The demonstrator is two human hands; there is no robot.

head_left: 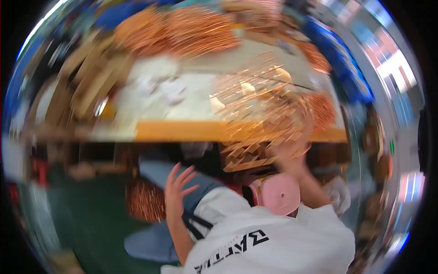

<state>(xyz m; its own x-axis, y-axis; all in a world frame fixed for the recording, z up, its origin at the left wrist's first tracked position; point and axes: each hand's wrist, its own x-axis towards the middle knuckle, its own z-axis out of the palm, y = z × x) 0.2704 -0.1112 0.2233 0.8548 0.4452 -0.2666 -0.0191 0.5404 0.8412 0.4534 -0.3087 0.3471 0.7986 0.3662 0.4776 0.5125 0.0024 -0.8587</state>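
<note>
My right hand (292,153), smeared by motion, holds a copper-coloured wire rack (260,114) at its right side. The rack is a blurred lattice of thin rods, tilted over the table's front edge. Its exact shape is hard to make out. Over my lap, my left hand (175,189) is raised with fingers spread and nothing in it. Below the right forearm, close to my body, is a pink roll (280,194) with a small hole in its end.
The table (196,107) has a pale top and an orange-yellow front edge (178,131). Piles of copper-coloured wire pieces (178,32) lie at its back, more (321,112) at right. Cardboard boxes (86,77) crowd the left. A copper-coloured bundle (145,201) sits low beside my leg.
</note>
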